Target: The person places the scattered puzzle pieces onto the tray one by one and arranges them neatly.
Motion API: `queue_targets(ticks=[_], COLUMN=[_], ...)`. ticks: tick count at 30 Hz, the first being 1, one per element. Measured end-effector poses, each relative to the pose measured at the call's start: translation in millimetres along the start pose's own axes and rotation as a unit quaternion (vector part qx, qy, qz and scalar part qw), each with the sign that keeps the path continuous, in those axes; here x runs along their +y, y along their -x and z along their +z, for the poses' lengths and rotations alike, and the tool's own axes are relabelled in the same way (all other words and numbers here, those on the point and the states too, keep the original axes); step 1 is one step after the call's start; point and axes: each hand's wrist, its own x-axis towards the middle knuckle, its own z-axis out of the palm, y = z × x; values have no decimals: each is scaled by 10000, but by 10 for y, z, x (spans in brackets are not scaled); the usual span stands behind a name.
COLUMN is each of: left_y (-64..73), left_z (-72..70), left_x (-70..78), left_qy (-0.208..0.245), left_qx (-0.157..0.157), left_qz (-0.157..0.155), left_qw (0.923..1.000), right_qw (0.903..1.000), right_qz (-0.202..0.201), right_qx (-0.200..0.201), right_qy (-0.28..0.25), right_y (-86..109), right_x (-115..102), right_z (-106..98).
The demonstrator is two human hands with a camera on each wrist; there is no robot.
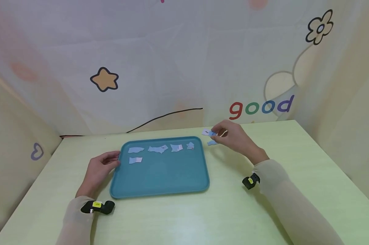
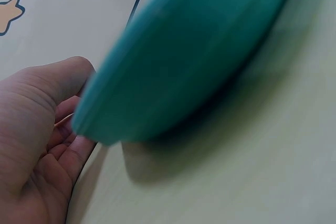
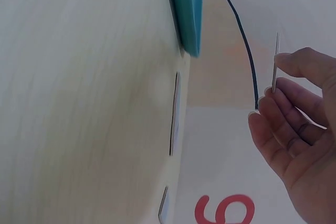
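A blue-green tray lies on the table with several torn-looking pale blue and white paper pieces on it, such as the piece in its upper row. My left hand holds the tray's left rim, its thumb and bent fingers at the edge; in the left wrist view the tray wall hides some fingertips. Just beyond the tray's right side, my right hand pinches a blue and white paper piece between thumb and fingertips. The right wrist view shows this piece edge-on, raised off the table.
Another blue piece lies on the table below the right hand. The right wrist view shows two flat pieces there, one nearer the tray. Behind the table's back edge hangs a printed cloth. Each wrist wears a black camera.
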Motion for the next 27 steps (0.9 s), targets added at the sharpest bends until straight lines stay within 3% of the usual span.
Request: queue_targets(ticks=[16,27], left_y=[4,4], left_z=[-8,5], left_x=[2,-1], left_qy=[-32,93], left_qx=[10,-14], left_qz=[6,-84], left_qw=[10000,9999], right_qw=[9951,9894], right_qz=[-771,-759], right_qx=[-610,-1174], right_qy=[139,403], right_y=[-336,-532], right_x=[-453,-671], right_z=[400,701])
